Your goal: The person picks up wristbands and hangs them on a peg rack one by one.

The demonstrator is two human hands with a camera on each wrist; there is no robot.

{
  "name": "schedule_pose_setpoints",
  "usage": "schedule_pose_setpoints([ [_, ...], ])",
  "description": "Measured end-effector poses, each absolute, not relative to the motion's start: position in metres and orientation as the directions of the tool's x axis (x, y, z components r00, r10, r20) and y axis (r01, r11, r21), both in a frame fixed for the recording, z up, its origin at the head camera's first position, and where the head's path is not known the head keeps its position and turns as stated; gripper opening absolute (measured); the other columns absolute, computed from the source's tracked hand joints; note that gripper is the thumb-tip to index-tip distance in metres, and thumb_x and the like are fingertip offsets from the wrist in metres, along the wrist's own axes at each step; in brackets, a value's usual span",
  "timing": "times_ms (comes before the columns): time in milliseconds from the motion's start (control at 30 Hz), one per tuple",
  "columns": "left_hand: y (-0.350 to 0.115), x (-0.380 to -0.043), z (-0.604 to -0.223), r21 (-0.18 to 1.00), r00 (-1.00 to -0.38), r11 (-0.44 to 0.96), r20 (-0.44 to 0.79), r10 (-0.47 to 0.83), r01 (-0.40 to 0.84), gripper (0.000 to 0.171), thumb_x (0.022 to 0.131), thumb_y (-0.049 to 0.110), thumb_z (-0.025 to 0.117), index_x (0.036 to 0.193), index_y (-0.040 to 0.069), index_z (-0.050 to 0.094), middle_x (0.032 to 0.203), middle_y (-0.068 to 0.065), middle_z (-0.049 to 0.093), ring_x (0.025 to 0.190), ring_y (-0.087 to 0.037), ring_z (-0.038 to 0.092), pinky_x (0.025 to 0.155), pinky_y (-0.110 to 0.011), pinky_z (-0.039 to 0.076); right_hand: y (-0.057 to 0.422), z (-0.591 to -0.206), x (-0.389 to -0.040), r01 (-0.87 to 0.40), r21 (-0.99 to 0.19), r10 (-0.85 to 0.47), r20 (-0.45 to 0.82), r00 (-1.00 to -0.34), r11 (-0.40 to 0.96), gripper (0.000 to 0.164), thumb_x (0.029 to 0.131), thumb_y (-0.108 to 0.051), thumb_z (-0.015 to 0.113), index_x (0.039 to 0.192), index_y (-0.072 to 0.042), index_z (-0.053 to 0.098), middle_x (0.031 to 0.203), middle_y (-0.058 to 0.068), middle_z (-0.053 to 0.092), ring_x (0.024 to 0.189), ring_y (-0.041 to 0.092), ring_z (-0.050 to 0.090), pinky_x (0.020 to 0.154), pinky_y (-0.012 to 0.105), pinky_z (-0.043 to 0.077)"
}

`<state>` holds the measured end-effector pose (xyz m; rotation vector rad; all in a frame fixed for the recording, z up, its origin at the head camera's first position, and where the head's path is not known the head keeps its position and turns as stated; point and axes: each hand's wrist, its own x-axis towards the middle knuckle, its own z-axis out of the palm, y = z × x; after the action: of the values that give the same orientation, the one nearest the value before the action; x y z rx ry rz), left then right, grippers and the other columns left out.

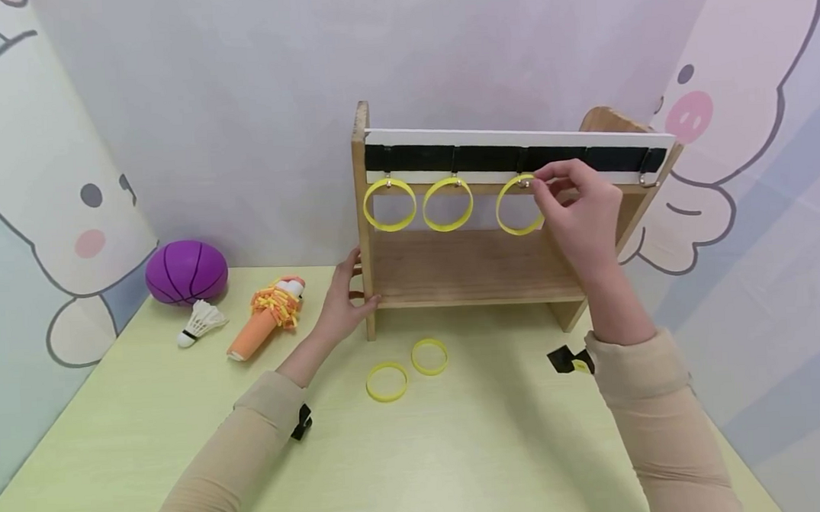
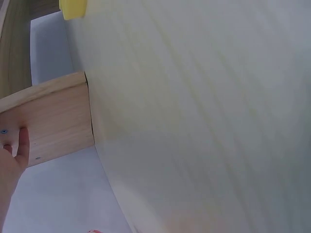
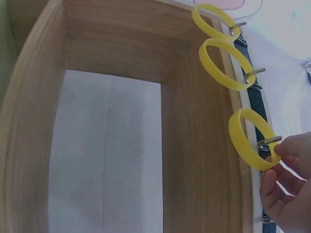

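A wooden rack (image 1: 479, 264) stands on the table, with a black-and-white strip (image 1: 488, 159) of metal hooks across its upper front. My right hand (image 1: 582, 210) pinches the edge of a yellow ring (image 3: 245, 141), which encircles a hook. Two more yellow rings (image 1: 389, 205) (image 1: 448, 205) hang from hooks to its left. My left hand (image 1: 345, 301) holds the rack's left side panel (image 2: 53, 114), its fingers against the outer face and its thumb at the front edge. Two other yellow rings (image 1: 386, 382) (image 1: 430, 357) lie on the table before the rack.
At the left of the table are a purple ball (image 1: 187, 272), a shuttlecock (image 1: 201, 322) and an orange toy (image 1: 267, 316) with a fringe. A bare hook (image 1: 647, 179) is at the strip's right end. Cartoon-printed walls (image 1: 239, 126) stand behind and at both sides.
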<state>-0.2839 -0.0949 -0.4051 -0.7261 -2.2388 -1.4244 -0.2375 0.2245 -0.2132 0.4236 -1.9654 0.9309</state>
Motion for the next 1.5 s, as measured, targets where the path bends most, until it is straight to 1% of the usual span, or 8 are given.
schedule_pose_setpoints([
  [100, -0.093, -0.272, -0.393, 0.705, -0.787, 0.352, 0.575, 0.223, 0.615, 0.087, 0.079, -0.005, 0.069, 0.149, 0.005, 0.018, 0.137, -0.025, 0.033, 0.121, -0.042, 0.044, 0.078, -0.050, 0.056, 0.224, -0.215, -0.240, -0.605, -0.415, 0.047, 0.847, -0.529, 0.680, 0.019, 0.087, -0.017, 0.065, 0.094, 0.000, 0.068, 0.089, 0.009, 0.069, 0.073, -0.001, 0.055, 0.060, 0.009, 0.045],
  [233, -0.093, -0.266, -0.386, 0.699, -0.779, 0.347, 0.583, 0.229, 0.625, 0.086, 0.079, -0.005, 0.069, 0.148, 0.004, 0.019, 0.137, -0.024, 0.033, 0.120, -0.041, 0.044, 0.078, -0.049, 0.056, 0.224, -0.218, -0.242, -0.604, -0.398, 0.029, 0.849, -0.527, 0.691, 0.019, 0.088, -0.016, 0.063, 0.095, 0.001, 0.068, 0.089, 0.009, 0.070, 0.074, -0.001, 0.054, 0.059, 0.009, 0.043],
  [567, -0.093, -0.267, -0.388, 0.695, -0.775, 0.345, 0.589, 0.229, 0.630, 0.086, 0.080, -0.005, 0.069, 0.149, 0.004, 0.018, 0.137, -0.025, 0.033, 0.120, -0.041, 0.045, 0.077, -0.047, 0.057, 0.226, -0.219, -0.236, -0.617, -0.370, -0.002, 0.856, -0.516, 0.694, 0.018, 0.086, -0.015, 0.067, 0.099, -0.002, 0.069, 0.094, 0.006, 0.070, 0.076, 0.005, 0.056, 0.059, 0.009, 0.043],
  [733, -0.093, -0.268, -0.388, 0.695, -0.774, 0.343, 0.591, 0.227, 0.631, 0.087, 0.079, -0.005, 0.069, 0.149, 0.004, 0.018, 0.136, -0.026, 0.034, 0.120, -0.041, 0.045, 0.076, -0.049, 0.057, 0.227, -0.218, -0.228, -0.626, -0.374, 0.000, 0.859, -0.513, 0.684, 0.019, 0.084, -0.013, 0.070, 0.101, -0.004, 0.069, 0.094, 0.006, 0.069, 0.076, 0.009, 0.056, 0.058, 0.007, 0.043],
  [833, -0.093, -0.268, -0.388, 0.695, -0.772, 0.338, 0.595, 0.224, 0.634, 0.087, 0.079, -0.006, 0.070, 0.149, 0.004, 0.019, 0.137, -0.026, 0.034, 0.120, -0.041, 0.045, 0.076, -0.050, 0.056, 0.226, -0.218, -0.222, -0.644, -0.378, -0.017, 0.855, -0.519, 0.665, 0.020, 0.083, -0.010, 0.071, 0.101, -0.004, 0.069, 0.095, 0.008, 0.069, 0.075, 0.008, 0.055, 0.058, 0.008, 0.043],
  [1067, -0.093, -0.269, -0.389, 0.698, -0.774, 0.336, 0.594, 0.221, 0.632, 0.087, 0.079, -0.005, 0.070, 0.149, 0.005, 0.020, 0.137, -0.025, 0.034, 0.120, -0.040, 0.046, 0.076, -0.049, 0.057, 0.219, -0.227, -0.204, -0.709, -0.347, -0.130, 0.842, -0.524, 0.613, 0.019, 0.079, -0.002, 0.072, 0.098, -0.003, 0.070, 0.081, 0.008, 0.064, 0.065, 0.003, 0.052, 0.055, 0.008, 0.044],
  [1267, -0.093, -0.269, -0.388, 0.693, -0.771, 0.343, 0.596, 0.224, 0.635, 0.087, 0.079, -0.005, 0.070, 0.149, 0.005, 0.019, 0.136, -0.025, 0.034, 0.119, -0.040, 0.046, 0.076, -0.046, 0.057, 0.214, -0.246, -0.199, -0.781, -0.335, -0.257, 0.813, -0.522, 0.527, 0.021, 0.077, 0.005, 0.073, 0.097, 0.000, 0.068, 0.088, 0.008, 0.068, 0.075, 0.003, 0.056, 0.063, 0.010, 0.050],
  [1500, -0.093, -0.268, -0.387, 0.696, -0.775, 0.346, 0.592, 0.221, 0.630, 0.087, 0.079, -0.004, 0.070, 0.149, 0.005, 0.020, 0.136, -0.025, 0.034, 0.119, -0.040, 0.046, 0.076, -0.046, 0.057, 0.203, -0.277, -0.200, -0.835, -0.333, -0.379, 0.774, -0.507, 0.437, 0.028, 0.073, 0.010, 0.074, 0.098, 0.000, 0.068, 0.085, 0.006, 0.067, 0.072, 0.008, 0.055, 0.063, 0.014, 0.052],
])
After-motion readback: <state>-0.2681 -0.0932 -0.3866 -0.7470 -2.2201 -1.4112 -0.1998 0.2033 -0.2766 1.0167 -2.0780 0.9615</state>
